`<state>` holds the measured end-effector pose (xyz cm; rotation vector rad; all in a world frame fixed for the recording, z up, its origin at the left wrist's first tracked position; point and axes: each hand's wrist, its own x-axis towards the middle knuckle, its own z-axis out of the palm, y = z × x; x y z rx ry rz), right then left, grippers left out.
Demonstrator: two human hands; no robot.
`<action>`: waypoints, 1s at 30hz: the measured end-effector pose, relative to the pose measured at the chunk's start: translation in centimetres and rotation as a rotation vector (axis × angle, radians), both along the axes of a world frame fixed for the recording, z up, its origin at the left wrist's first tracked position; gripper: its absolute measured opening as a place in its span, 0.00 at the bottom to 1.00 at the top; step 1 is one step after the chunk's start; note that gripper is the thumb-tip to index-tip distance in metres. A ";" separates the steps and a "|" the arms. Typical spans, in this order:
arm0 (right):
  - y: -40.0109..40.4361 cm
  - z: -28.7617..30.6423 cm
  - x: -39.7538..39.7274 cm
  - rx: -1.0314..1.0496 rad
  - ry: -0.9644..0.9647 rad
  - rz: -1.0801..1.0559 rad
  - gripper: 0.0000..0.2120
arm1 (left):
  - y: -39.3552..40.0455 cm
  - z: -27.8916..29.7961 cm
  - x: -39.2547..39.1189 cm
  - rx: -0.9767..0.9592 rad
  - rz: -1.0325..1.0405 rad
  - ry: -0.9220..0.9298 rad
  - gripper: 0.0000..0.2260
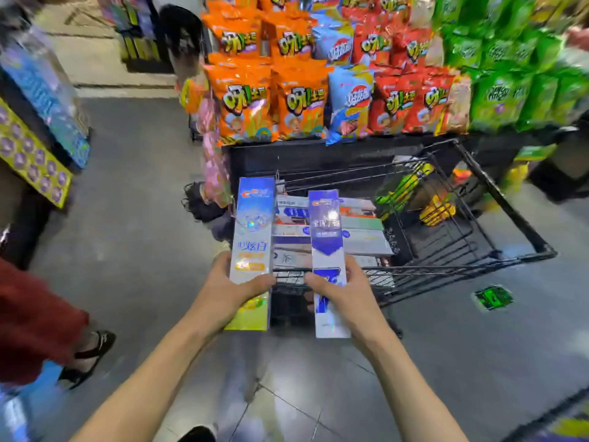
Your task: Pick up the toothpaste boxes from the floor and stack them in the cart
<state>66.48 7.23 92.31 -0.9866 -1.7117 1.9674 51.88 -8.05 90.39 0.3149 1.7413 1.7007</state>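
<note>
- Now the carrying step is in hand: each hand holds one toothpaste box above the near edge of the cart [510,212], so the picking up from the floor looks finished for these two.
- Left hand [229,291] grips the silver-blue box [253,237] near its lower part; the thumb lies across the front face and the other fingers are hidden behind the box.
- Right hand [344,295] grips the purple-white box [328,250] in the same manner, thumb in front, the other fingers curled around the far side.
- Both boxes stand lengthwise, pointing away from the person, side by side but apart from each other.
- Inside the cart, at its left part, stacked toothpaste boxes [357,240] already lie flat in rows, crosswise to the two that are held.
- I judge the next move asks to turn each box so it lies like the rows, lower it onto the stack, and only then let it go, so that the pile stays even.
- On the silver-blue box a red and blue logo sits at the top, and the characters "炫白" can be read in the middle.
- On the purple-white box the same kind of logo shows, but the white characters under it are too blurred to read with certainty.
- Behind the cart hang snack bags [299,100] in orange, red, blue and green; their big cartoon lettering is not readable for me.
- A green sticker [493,297] lies on the floor at the right of the cart.
</note>
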 end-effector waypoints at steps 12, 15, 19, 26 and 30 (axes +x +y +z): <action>17.2 -5.2 -1.5 0.047 -0.152 0.029 0.20 | 14.8 -7.5 -5.6 -0.385 -0.302 0.413 0.20; 20.8 -6.4 -4.6 0.076 -0.180 0.059 0.25 | 17.6 -10.1 -8.8 -0.483 -0.446 0.644 0.16; 24.9 -8.8 -7.7 0.107 -0.237 0.083 0.25 | 20.6 -13.5 -12.9 -0.723 -0.674 0.857 0.31; 29.5 -14.2 -10.9 0.111 -0.344 0.223 0.20 | 24.0 -17.8 -16.2 -0.922 -0.959 1.069 0.27; 30.8 -17.1 -12.2 0.094 -0.388 0.303 0.25 | 24.9 -20.1 -16.9 -0.992 -1.024 1.126 0.33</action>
